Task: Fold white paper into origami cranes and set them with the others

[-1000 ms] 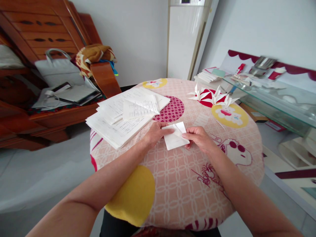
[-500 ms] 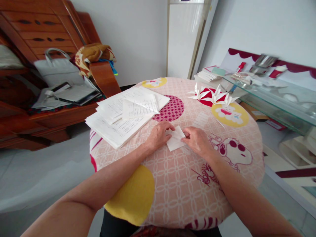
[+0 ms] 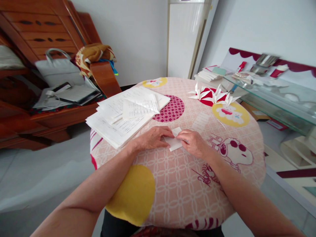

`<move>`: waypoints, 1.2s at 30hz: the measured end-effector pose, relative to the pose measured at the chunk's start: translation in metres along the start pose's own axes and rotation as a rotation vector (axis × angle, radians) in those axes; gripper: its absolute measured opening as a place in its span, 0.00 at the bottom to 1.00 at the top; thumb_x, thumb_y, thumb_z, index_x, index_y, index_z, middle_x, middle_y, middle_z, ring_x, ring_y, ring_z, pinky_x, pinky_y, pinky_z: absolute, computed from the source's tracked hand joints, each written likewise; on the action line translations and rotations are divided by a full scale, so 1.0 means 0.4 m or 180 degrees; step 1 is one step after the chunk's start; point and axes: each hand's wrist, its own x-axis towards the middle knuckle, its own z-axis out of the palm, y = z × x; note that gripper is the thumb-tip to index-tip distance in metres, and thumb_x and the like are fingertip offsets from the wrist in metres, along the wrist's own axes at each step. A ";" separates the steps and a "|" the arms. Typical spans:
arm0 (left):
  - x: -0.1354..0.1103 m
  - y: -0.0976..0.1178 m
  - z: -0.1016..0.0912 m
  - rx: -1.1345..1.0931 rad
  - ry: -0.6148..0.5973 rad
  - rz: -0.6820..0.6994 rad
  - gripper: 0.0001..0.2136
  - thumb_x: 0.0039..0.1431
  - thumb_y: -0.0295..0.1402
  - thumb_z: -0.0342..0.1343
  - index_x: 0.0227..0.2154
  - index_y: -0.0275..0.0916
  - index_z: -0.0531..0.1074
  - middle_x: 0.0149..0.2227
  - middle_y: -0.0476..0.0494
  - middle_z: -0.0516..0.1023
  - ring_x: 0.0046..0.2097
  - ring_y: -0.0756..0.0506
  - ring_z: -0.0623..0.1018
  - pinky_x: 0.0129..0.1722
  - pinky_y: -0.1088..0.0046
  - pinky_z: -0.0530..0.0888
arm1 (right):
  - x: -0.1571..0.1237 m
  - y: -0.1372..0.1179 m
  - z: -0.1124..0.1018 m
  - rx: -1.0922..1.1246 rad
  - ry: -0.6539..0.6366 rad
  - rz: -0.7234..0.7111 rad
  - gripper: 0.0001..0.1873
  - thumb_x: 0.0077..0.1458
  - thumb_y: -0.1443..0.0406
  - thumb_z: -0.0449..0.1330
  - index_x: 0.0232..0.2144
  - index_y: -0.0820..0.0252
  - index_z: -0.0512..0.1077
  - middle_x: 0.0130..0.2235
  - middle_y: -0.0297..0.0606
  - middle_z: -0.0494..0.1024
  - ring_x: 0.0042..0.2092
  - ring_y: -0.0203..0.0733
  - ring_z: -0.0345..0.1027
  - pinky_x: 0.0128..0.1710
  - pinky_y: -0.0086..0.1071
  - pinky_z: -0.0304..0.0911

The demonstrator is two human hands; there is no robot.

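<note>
A small folded sheet of white paper (image 3: 174,144) lies on the cloth-covered round table (image 3: 177,184), between my two hands. My left hand (image 3: 153,137) grips its left side, thumb below and fingers stretched over the upper part. Thumb and fingertips of my right hand (image 3: 194,142) pinch the right edge near the middle. My fingers partly hide the folds. Beyond my right hand stand several white paper cranes (image 3: 217,96), close together. To the left is a stack of handwritten sheets (image 3: 120,131) with a creased sheet (image 3: 140,107) on top.
A thin white paper strip (image 3: 221,123) lies right of my right hand. Glass shelves (image 3: 271,98) with small items and a paper pile (image 3: 209,75) border the table's right side. A wooden bench (image 3: 66,121) with a grey bag (image 3: 59,69) stands at left.
My left hand has shifted left and slightly down along the paper, its fingers now straighter. My right fingertips have moved left over the paper, whose top corner now looks folded down.
</note>
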 end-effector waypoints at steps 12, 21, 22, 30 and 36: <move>-0.003 0.007 -0.007 0.0037 -0.0126 -0.0041 0.17 0.55 0.42 0.64 0.45 0.39 0.78 0.46 0.40 0.77 0.45 0.43 0.77 0.44 0.70 0.70 | -0.007 0.017 -0.002 0.0088 -0.0165 -0.0356 0.07 0.53 0.70 0.65 0.37 0.61 0.78 0.39 0.42 0.78 0.42 0.44 0.72 0.44 0.37 0.66; -0.009 0.007 -0.007 0.0035 -0.0117 0.0064 0.11 0.63 0.37 0.56 0.44 0.40 0.79 0.47 0.39 0.77 0.46 0.44 0.78 0.48 0.69 0.71 | -0.004 0.007 -0.006 0.0172 -0.0152 -0.0395 0.06 0.59 0.71 0.60 0.31 0.62 0.78 0.36 0.41 0.77 0.40 0.41 0.71 0.42 0.34 0.65; -0.011 0.007 -0.005 0.0071 -0.0120 0.0072 0.11 0.64 0.36 0.55 0.43 0.40 0.79 0.48 0.39 0.77 0.46 0.44 0.78 0.48 0.70 0.71 | -0.004 0.005 -0.006 0.0180 -0.0154 -0.0382 0.06 0.59 0.71 0.61 0.31 0.62 0.78 0.35 0.41 0.77 0.40 0.41 0.71 0.42 0.34 0.65; -0.031 0.007 0.025 0.0428 0.0215 0.0094 0.11 0.66 0.33 0.52 0.44 0.39 0.79 0.49 0.37 0.78 0.48 0.44 0.79 0.48 0.69 0.73 | -0.007 -0.003 -0.002 0.0187 -0.0149 -0.0302 0.02 0.55 0.69 0.64 0.33 0.61 0.78 0.36 0.41 0.77 0.40 0.42 0.70 0.42 0.35 0.65; -0.030 0.018 0.035 0.0643 0.0336 0.0143 0.10 0.65 0.31 0.53 0.42 0.37 0.78 0.47 0.37 0.79 0.46 0.44 0.79 0.47 0.69 0.73 | -0.006 -0.013 0.006 -0.0028 -0.0071 -0.0376 0.11 0.60 0.73 0.56 0.28 0.61 0.76 0.33 0.40 0.75 0.38 0.40 0.68 0.41 0.33 0.62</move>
